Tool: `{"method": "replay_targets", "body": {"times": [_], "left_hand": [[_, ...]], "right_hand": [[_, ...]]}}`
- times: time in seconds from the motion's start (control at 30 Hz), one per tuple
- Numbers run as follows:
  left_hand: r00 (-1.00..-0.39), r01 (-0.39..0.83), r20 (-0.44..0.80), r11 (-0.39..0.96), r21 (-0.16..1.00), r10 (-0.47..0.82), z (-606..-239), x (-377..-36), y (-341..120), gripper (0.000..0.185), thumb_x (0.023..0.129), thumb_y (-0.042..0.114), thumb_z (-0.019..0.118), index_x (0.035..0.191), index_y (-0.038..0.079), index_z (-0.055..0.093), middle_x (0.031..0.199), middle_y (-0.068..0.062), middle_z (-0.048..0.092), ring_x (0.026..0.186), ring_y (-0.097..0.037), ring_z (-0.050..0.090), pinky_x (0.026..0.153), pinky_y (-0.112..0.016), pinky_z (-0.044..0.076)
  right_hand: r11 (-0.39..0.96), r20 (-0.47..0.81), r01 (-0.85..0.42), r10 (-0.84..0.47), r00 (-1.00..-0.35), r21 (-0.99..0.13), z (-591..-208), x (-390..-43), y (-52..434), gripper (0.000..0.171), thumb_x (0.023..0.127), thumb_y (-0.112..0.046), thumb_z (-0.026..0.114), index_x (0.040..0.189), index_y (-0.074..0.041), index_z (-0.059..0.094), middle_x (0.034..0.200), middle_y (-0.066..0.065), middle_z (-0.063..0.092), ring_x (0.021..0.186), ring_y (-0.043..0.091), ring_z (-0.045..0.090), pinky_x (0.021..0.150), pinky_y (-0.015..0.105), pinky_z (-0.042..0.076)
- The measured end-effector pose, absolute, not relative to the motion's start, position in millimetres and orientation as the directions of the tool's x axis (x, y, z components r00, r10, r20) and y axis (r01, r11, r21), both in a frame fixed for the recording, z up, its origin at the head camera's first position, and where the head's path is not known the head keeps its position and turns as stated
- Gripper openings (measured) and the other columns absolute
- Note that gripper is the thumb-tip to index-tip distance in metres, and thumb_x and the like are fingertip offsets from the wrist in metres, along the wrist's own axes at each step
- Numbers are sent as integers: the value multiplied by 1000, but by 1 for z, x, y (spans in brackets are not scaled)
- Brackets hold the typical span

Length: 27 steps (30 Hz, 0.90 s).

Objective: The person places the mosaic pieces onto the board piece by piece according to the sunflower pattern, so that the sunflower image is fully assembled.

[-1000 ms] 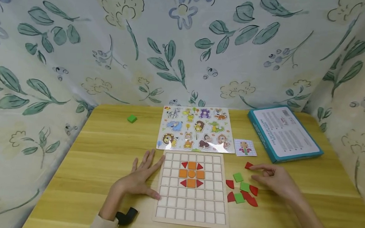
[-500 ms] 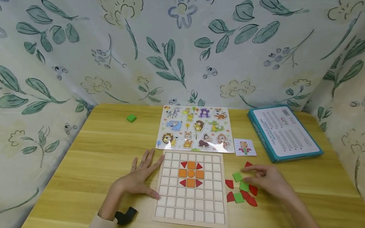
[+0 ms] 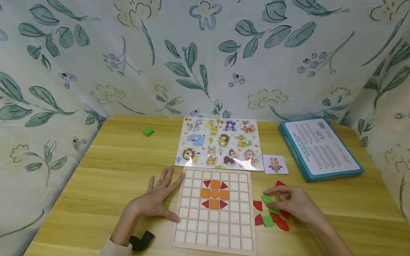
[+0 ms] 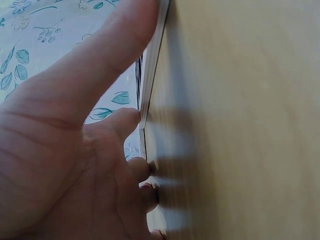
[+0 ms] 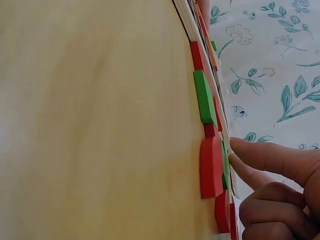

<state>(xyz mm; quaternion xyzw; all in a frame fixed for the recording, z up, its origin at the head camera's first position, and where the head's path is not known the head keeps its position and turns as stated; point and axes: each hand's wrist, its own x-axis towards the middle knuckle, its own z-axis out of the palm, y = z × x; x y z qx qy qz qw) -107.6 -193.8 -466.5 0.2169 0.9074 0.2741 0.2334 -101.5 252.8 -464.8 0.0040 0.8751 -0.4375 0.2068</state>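
A wooden grid board (image 3: 215,242) lies mid-table, with orange squares, an orange round piece (image 3: 215,193) and red triangles set near its top. My left hand (image 3: 153,203) is spread flat at the board's left edge, its thumb and index finger touching that edge. In the left wrist view the thumb (image 4: 110,55) lies along the board's side. To the right of the board, my right hand (image 3: 297,204) pinches a green square tile (image 3: 267,199) between thumb and index finger. Another green square (image 3: 268,221) and several red curved pieces (image 3: 279,222) lie around it.
Behind the board lies an animal picture puzzle (image 3: 221,143), with a small pattern card (image 3: 275,164) beside it. A teal-edged box (image 3: 319,150) stands at the back right. One green tile (image 3: 148,131) sits alone at the back left. Flowered cloth encloses the table.
My right hand has left the red piece at the back of the pile and moved left and nearer, onto the green square tile. The left hand has stayed at the board.
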Motion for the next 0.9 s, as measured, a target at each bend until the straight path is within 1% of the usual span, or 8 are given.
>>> {"method": "replay_targets", "body": {"times": [0.37,0.7,0.9], "left_hand": [[-797,262,-304,751,606,522,-466,-108,-195,130,72,50,90,168,22,7,170,-19,-26,157,-41,-27,119,-72,-21],[-800,270,-298,756,596,520,-466,-108,-194,129,72,50,90,168,22,8,170,-20,-25,157,-43,-25,119,-72,-20],[-804,268,-293,755,598,517,-464,-106,-194,130,72,49,91,168,21,8,170,-20,-25,157,-43,-25,119,-73,-20]], "right_hand": [[644,-349,160,-177,-920,-748,-461,-103,252,41,84,-24,87,120,-8,76,62,-2,39,55,14,41,51,26,31],[621,-334,151,-190,-923,-769,-461,-100,255,44,83,-22,87,122,-6,75,61,-2,37,53,13,38,51,27,32],[653,-356,175,-155,-922,-737,-460,-100,252,38,83,-20,87,118,-7,76,60,-2,37,54,14,39,51,26,31]]}}
